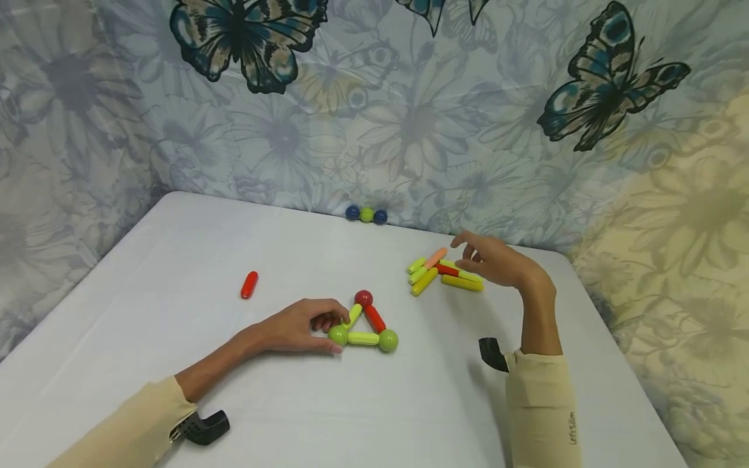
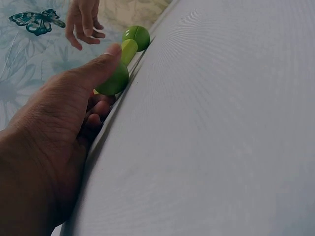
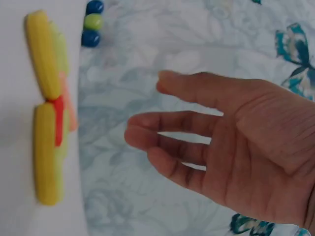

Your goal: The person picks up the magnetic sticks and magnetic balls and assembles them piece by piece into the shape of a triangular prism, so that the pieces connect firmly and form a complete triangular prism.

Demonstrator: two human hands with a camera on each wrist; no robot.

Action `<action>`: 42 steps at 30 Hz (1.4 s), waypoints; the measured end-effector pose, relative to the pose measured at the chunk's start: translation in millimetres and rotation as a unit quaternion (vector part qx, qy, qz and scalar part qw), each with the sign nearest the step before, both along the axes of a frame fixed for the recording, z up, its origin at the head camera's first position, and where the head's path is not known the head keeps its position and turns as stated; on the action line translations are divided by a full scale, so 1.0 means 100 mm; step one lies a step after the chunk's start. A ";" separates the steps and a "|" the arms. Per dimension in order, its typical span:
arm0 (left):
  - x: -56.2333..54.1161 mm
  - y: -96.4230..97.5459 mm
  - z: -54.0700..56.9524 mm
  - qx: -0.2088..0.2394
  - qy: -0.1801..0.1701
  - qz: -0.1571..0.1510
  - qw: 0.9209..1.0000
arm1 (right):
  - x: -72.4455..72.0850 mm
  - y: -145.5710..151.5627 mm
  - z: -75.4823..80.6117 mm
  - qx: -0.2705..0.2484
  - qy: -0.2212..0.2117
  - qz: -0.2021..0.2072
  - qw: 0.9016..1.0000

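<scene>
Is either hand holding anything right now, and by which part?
The left hand holds the triangle of sticks and balls by the green ball at its left corner. The right hand holds nothing.

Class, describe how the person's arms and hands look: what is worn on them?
The left sleeve and right sleeve are beige; a curved black piece juts out near each wrist. Small dark lettering marks the right sleeve. The left hand and right hand wear no gloves.

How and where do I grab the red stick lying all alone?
Probably pinch the red stick around its middle, coming from above, thumb and finger on its long sides: it lies flat, slim and straight, with nothing touching it.
</scene>
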State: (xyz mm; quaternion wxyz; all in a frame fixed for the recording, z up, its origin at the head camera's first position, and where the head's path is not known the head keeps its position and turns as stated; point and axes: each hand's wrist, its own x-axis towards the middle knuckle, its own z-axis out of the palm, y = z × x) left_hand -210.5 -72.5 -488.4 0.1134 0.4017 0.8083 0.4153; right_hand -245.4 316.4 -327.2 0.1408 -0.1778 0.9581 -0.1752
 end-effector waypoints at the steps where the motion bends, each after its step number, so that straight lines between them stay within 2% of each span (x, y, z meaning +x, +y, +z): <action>1: 0.01 -0.01 0.00 -0.002 0.000 0.001 1.000 | -0.03 0.04 -0.04 0.005 0.001 -0.003 1.000; 9: 0.03 -0.05 0.03 0.003 0.008 0.006 1.000 | -0.26 0.21 -0.40 0.062 -0.012 -0.050 0.997; 17: 0.03 0.01 0.05 0.005 0.008 -0.008 1.000 | -0.36 0.37 -0.64 0.107 -0.035 -0.081 0.990; 23: 0.01 0.03 0.07 0.000 0.011 -0.005 1.000 | -0.39 0.44 -0.68 0.105 -0.032 -0.101 0.989; 32: 0.03 0.03 0.05 -0.001 0.006 -0.002 1.000 | -0.41 0.42 -0.77 0.095 -0.015 -0.073 0.993; 38: 0.03 0.01 0.00 0.000 0.005 -0.001 1.000 | -0.39 0.39 -0.73 0.100 -0.019 -0.060 0.993; 42: 0.02 0.01 0.01 0.003 0.012 -0.001 1.000 | -0.39 0.37 -0.68 0.106 -0.022 -0.068 0.992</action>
